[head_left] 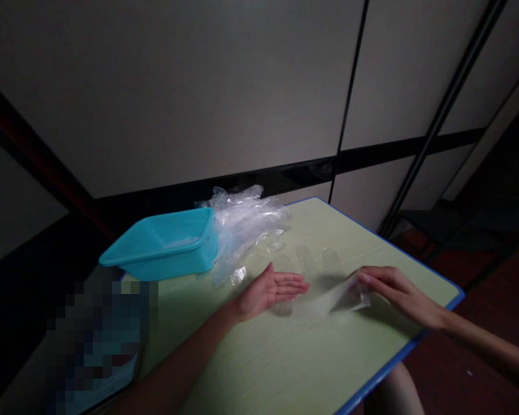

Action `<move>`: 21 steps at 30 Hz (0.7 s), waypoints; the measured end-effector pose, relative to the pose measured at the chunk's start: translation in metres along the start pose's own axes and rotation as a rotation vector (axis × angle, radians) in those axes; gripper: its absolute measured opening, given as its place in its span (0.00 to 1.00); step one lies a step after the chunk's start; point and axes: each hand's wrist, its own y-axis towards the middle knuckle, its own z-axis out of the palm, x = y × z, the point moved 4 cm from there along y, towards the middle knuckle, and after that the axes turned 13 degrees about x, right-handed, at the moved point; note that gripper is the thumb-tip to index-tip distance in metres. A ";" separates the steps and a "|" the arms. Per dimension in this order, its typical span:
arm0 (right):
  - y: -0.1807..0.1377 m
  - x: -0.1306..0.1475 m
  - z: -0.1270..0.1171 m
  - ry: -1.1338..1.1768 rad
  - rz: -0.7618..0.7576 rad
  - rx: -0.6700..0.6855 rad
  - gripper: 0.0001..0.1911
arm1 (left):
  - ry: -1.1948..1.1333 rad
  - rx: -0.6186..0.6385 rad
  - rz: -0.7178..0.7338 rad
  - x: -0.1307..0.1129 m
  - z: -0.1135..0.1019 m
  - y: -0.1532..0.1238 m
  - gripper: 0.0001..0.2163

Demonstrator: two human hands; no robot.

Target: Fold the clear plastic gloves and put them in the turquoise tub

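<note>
A clear disposable plastic glove (324, 300) lies spread on the light green table, its fingers pointing toward the far side. My right hand (389, 288) pinches the glove's cuff at its right end and lifts it a little off the surface. Palm up with fingers stretched out, my left hand (266, 291) rests over the glove's left part and holds nothing. Behind my left hand sits a heap of similar clear plastic gloves (251, 222), loosely piled and shiny.
A turquoise plastic basin (168, 262) stands left of the heap, with something pale inside. The table (242, 369) has a blue edge. A panelled wardrobe front (225, 98) rises behind it. At the lower left is a blurred-out patch; a dark stool-like shape (450, 227) stands at the right.
</note>
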 end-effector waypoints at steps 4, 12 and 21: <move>0.026 -0.020 -0.004 0.381 0.068 -0.038 0.19 | -0.013 0.008 0.032 -0.002 0.002 -0.001 0.33; 0.048 -0.040 -0.001 0.740 0.182 -0.089 0.12 | 0.028 -0.263 -0.039 0.000 -0.001 0.001 0.16; 0.057 -0.045 -0.004 0.745 0.248 -0.150 0.10 | -0.089 -0.474 -0.027 -0.002 -0.004 0.004 0.06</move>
